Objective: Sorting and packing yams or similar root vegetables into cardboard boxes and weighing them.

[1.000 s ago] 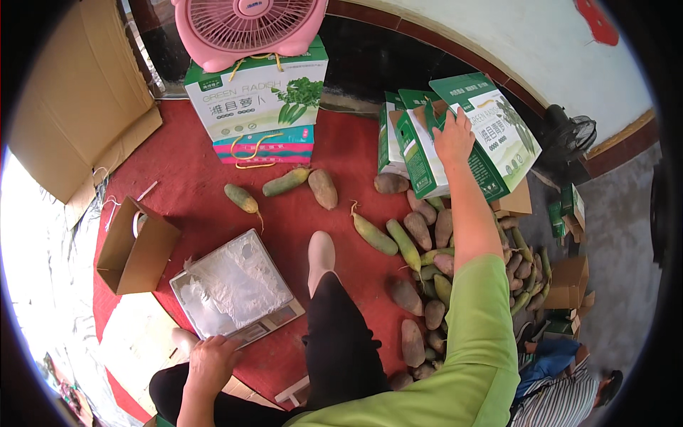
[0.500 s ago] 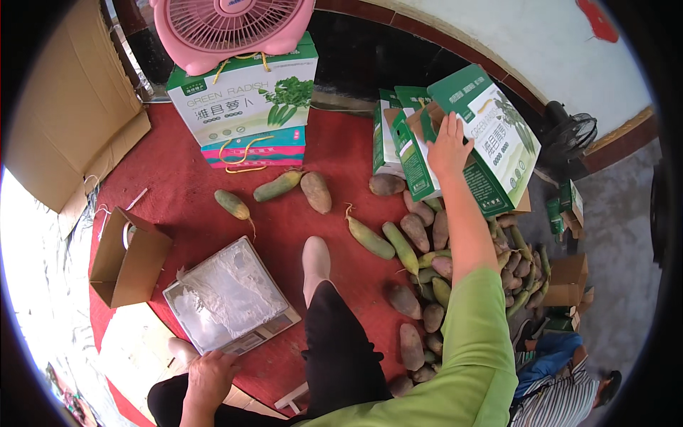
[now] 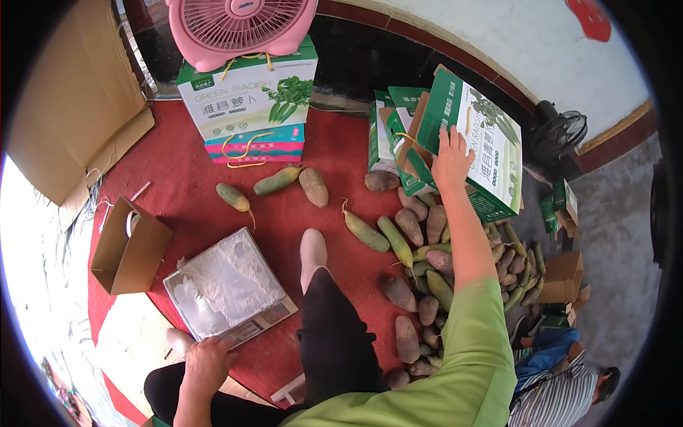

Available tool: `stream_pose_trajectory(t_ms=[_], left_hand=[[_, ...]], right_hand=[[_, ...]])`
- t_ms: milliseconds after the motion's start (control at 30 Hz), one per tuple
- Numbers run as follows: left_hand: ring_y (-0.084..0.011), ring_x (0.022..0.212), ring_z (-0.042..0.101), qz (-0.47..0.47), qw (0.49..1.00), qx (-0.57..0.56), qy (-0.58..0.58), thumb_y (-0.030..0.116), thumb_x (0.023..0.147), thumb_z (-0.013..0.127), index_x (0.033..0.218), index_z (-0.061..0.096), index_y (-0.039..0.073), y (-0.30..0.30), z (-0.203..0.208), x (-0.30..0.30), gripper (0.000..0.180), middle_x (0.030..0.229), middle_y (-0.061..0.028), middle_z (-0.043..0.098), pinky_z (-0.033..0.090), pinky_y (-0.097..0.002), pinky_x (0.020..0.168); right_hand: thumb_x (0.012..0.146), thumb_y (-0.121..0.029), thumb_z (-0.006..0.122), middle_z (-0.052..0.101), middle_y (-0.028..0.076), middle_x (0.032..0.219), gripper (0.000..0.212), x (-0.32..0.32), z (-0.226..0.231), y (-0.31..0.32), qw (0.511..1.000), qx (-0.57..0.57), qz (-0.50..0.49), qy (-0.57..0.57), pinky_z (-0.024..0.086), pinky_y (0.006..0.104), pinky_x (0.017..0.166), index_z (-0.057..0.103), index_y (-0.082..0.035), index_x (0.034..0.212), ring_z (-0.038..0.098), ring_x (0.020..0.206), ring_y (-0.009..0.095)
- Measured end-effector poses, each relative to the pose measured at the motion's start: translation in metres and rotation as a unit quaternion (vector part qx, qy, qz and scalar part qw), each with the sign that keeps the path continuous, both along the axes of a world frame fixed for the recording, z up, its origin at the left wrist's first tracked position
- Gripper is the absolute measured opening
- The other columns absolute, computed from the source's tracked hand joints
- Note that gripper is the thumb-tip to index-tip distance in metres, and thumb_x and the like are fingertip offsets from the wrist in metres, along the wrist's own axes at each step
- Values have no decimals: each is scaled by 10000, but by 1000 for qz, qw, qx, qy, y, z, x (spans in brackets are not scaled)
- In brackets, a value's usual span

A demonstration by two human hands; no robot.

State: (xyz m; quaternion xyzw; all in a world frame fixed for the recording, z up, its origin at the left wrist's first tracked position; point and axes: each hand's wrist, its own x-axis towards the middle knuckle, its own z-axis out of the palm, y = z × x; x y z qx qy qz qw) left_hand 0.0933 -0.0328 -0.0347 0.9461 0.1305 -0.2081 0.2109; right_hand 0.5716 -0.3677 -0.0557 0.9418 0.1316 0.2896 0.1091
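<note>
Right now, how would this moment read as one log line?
right hand: on green-and-white box; left hand: beside scale; around: vegetables on red carpet, pink fan

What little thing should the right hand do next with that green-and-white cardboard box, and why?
Maybe the right hand should take a firmer hold of the rectangular green-and-white cardboard box, to steady it. The box looks tilted beside other green-and-white cardboard cartons, and the fingers lie across its outside; the thumb's hold isn't clear.
</note>
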Motion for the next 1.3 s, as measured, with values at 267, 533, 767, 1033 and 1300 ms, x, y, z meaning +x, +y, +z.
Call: stream_pose_trajectory(t_ms=[267, 533, 767, 1033, 1300], left_hand=[[-306, 856, 635, -1, 1000, 0, -6, 194, 748, 700, 965, 663, 93, -3, 5, -13, 243, 848, -118, 638, 501, -426, 758], [-313, 842, 632, -8, 999, 4, -44, 180, 772, 683, 958, 649, 88, -3, 18, -24, 210, 839, -122, 623, 506, -434, 749], [-333, 922, 604, 42, 987, -37, -152, 121, 792, 656, 1074, 637, 71, 3, 33, -33, 287, 913, -136, 612, 487, -436, 797], [-327, 1273, 421, 161, 879, 106, -436, 71, 691, 752, 1342, 489, 105, 17, 52, -57, 702, 1358, -110, 463, 331, -472, 1062], [-226, 895, 614, 163, 849, 246, -439, 73, 696, 695, 904, 681, 100, 32, 58, -96, 210, 809, -33, 604, 373, -459, 1038]], right_hand=[[824, -127, 622, 540, 0, 1331, 518, -7, 19, -37, 997, 23, -76, 19, 428, 497, 877, 501, -168, 1325, 502, 1217, 208], [910, -175, 606, 703, 122, 955, 219, -73, 147, -69, 903, 403, 134, -68, 499, 329, 774, 680, -20, 1047, 665, 854, 208], [914, -115, 637, 649, 36, 1105, 292, -151, 199, -41, 739, 612, 269, 81, 457, 242, 833, 626, 47, 1156, 591, 944, 102], [880, -109, 667, 678, -5, 966, 217, -208, 173, 90, 666, 555, 385, 316, 478, 234, 747, 687, -32, 1081, 598, 840, 61], [887, -101, 653, 667, 1, 988, 264, -269, 115, 212, 516, 496, 462, 523, 487, 227, 755, 656, -18, 1138, 582, 869, 55]])
